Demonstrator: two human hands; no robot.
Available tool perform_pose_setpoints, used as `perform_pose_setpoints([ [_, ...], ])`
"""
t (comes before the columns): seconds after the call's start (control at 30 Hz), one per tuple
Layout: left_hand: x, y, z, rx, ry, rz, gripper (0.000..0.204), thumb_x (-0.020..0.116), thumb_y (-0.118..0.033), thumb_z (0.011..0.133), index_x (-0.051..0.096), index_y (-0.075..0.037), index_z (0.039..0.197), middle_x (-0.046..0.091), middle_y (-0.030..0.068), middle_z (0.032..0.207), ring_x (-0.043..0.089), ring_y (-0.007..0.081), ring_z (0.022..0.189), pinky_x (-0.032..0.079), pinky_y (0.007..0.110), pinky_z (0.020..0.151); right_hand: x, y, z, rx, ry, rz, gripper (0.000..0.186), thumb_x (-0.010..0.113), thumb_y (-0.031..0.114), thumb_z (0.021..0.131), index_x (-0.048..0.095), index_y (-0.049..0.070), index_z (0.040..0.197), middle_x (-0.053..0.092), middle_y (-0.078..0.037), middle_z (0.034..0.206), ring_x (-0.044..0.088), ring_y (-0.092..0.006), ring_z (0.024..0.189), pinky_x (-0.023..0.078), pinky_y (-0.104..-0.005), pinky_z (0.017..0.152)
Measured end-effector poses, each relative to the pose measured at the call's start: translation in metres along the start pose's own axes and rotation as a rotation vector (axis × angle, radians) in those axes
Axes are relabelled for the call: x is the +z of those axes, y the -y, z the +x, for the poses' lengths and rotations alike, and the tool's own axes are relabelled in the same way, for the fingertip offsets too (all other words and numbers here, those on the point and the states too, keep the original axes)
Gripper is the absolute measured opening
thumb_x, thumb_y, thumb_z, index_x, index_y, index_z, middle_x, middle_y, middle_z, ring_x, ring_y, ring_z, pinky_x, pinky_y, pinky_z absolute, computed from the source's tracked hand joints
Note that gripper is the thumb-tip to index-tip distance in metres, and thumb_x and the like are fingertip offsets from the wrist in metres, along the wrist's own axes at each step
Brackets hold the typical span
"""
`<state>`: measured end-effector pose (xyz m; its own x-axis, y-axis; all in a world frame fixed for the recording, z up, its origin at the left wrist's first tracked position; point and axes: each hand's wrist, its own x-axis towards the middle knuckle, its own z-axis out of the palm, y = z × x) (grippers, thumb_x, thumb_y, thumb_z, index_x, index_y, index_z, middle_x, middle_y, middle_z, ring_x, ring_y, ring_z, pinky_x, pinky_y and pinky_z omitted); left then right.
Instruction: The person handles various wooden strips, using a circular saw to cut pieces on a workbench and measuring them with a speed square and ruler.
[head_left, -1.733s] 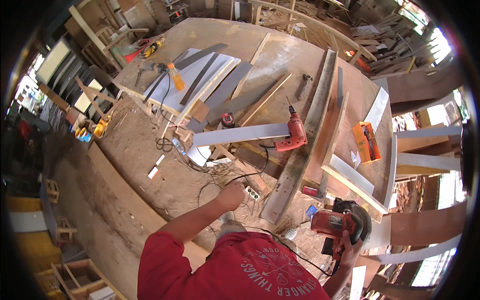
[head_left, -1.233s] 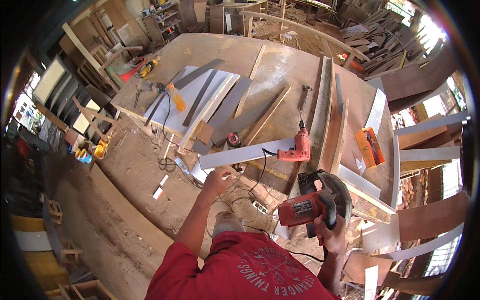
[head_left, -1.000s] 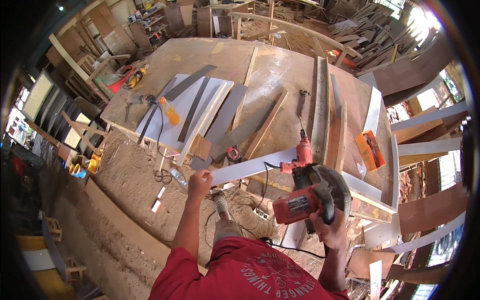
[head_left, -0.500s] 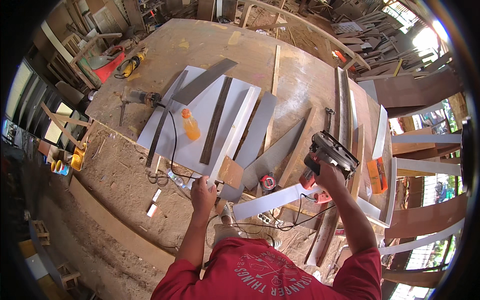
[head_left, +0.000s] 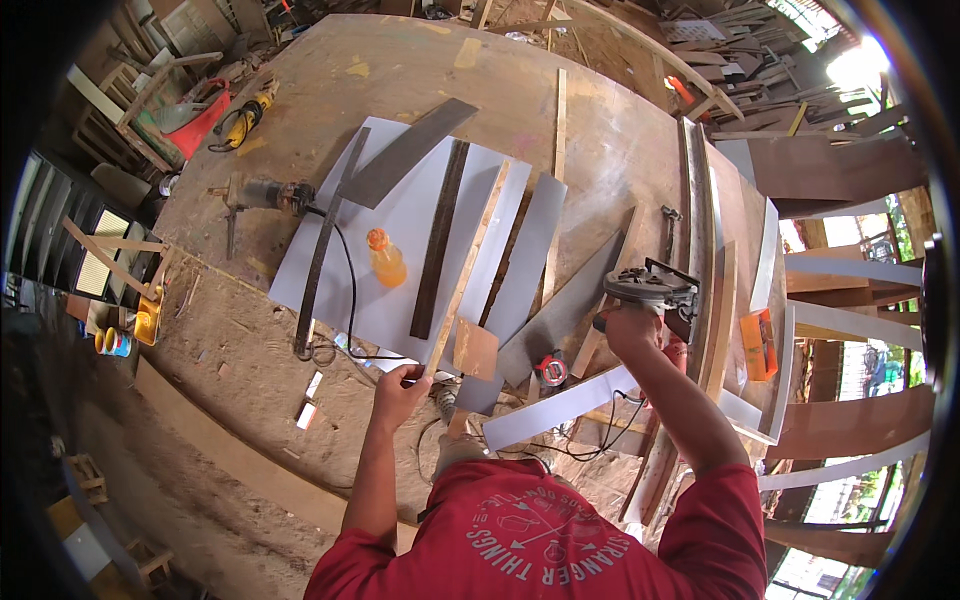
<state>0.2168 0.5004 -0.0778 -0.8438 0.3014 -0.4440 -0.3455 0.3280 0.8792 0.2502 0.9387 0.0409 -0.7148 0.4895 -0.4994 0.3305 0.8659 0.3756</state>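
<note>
My left hand (head_left: 402,394) is closed round the near end of a long narrow wooden strip (head_left: 468,268). That strip lies over a white board (head_left: 412,215), its pale edge facing up. A small square plywood piece (head_left: 476,350) sits against its near part. My right hand (head_left: 632,332) grips a circular saw (head_left: 652,288) above the right side of the table. The saw's round guard and base plate face away from me, and its cord hangs below. Between my hands lie a red tape measure (head_left: 551,371) and a white panel strip (head_left: 560,407).
On the white board stand an orange drink bottle (head_left: 386,262) and dark strips. A corded power tool (head_left: 275,194) lies at its left, a yellow tool (head_left: 242,122) farther back. A long metal channel (head_left: 697,190) and an orange box (head_left: 758,345) are at right on the wooden table (head_left: 330,55).
The wooden strip has turned, its white face giving way to its pale edge. My right hand has swung the saw slightly left and turned it. My left hand stays on the strip.
</note>
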Motion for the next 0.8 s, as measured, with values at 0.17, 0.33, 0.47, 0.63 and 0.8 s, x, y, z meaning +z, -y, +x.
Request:
perform_pose_setpoints([
  [0.17,-0.013,0.017,0.012,-0.136,0.142,-0.299,0.032,0.075,-0.015,0.094,0.073,0.003,0.121,0.075,0.0031,0.102,0.068,0.0098,0.088,0.055,0.027,0.080,0.024,0.026,0.027,-0.050,-0.004,-0.099,0.025,0.062,0.021,0.099,0.082,0.015,0.112,0.080,-0.012,0.113,0.078,-0.0287,0.104,0.062,-0.0442,0.077],
  [0.33,-0.023,0.015,0.011,-0.211,0.276,-0.564,0.035,0.073,-0.014,0.096,0.069,0.004,0.125,0.074,0.0025,0.102,0.066,0.0086,0.085,0.053,0.024,0.076,0.040,0.037,0.040,-0.060,0.039,-0.192,0.022,0.065,0.019,0.097,0.083,0.016,0.110,0.081,-0.006,0.111,0.078,-0.0251,0.104,0.061,-0.0386,0.077],
  [0.47,-0.026,0.010,0.013,-0.254,0.374,-0.725,0.031,0.072,-0.014,0.098,0.069,0.004,0.123,0.075,0.0036,0.103,0.069,0.0100,0.085,0.055,0.023,0.075,0.036,0.039,0.034,-0.103,-0.006,-0.209,0.023,0.065,0.020,0.098,0.083,0.016,0.110,0.080,-0.006,0.109,0.078,-0.0253,0.102,0.061,-0.0408,0.077],
  [0.63,-0.030,0.008,0.013,-0.280,0.391,-0.859,0.029,0.070,-0.014,0.098,0.069,0.004,0.121,0.077,0.0078,0.099,0.074,0.0135,0.087,0.059,0.025,0.076,0.017,0.063,0.013,-0.360,0.010,-0.146,0.044,0.074,0.033,0.091,0.073,0.009,0.128,0.073,-0.014,0.128,0.068,-0.0305,0.125,0.057,-0.0438,0.099],
  [0.8,-0.030,-0.005,0.016,-0.299,0.406,-0.844,0.029,0.068,-0.014,0.099,0.069,0.004,0.121,0.077,0.0098,0.099,0.075,0.0170,0.086,0.061,0.030,0.079,0.004,0.137,-0.013,-0.620,-0.333,0.465,0.122,0.090,0.050,0.072,0.024,0.003,0.164,0.043,-0.021,0.159,0.039,-0.0383,0.149,0.033,-0.0512,0.124],
])
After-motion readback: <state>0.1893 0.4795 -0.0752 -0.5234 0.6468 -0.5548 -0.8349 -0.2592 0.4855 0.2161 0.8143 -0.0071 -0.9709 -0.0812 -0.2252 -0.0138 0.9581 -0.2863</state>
